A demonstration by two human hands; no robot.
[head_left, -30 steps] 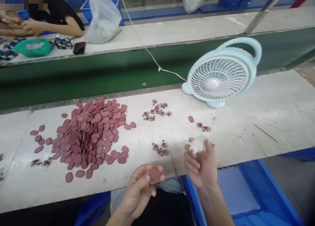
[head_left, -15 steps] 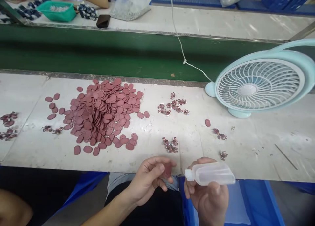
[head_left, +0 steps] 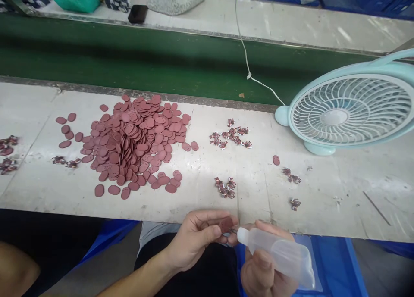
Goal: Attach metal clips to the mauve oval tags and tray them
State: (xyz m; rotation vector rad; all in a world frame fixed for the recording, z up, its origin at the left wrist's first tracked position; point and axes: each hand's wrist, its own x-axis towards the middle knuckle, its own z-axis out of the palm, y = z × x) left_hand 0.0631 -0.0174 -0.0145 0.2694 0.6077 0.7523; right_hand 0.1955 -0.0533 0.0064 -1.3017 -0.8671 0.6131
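Note:
Between the thumb and fingers of my left hand (head_left: 202, 239) is a small reddish-brown oval piece (head_left: 226, 224), held at the table's front edge. My right hand (head_left: 267, 267) is closed around a translucent squeeze bottle (head_left: 280, 249) with a white cap. The bottle lies tilted, and its thin dark nozzle (head_left: 233, 231) points left at the oval piece; whether it touches cannot be made out. Beyond my left hand lies a big heap of similar oval pieces (head_left: 129, 146). A cluster of small brown-and-white figure-like parts (head_left: 225, 188) sits just past my hands.
A light-blue fan (head_left: 351, 111) stands at the right, its white cord (head_left: 246, 64) running back across the green strip (head_left: 145, 60). More small parts (head_left: 231, 135) lie mid-table. A thin stick (head_left: 377, 207) lies at right. Below the edge is a blue crate (head_left: 339, 267).
My right hand has tilted the bottle, its base now lower, and brought the nozzle up to the oval piece. My left hand has turned the piece. The whole view has shifted slightly.

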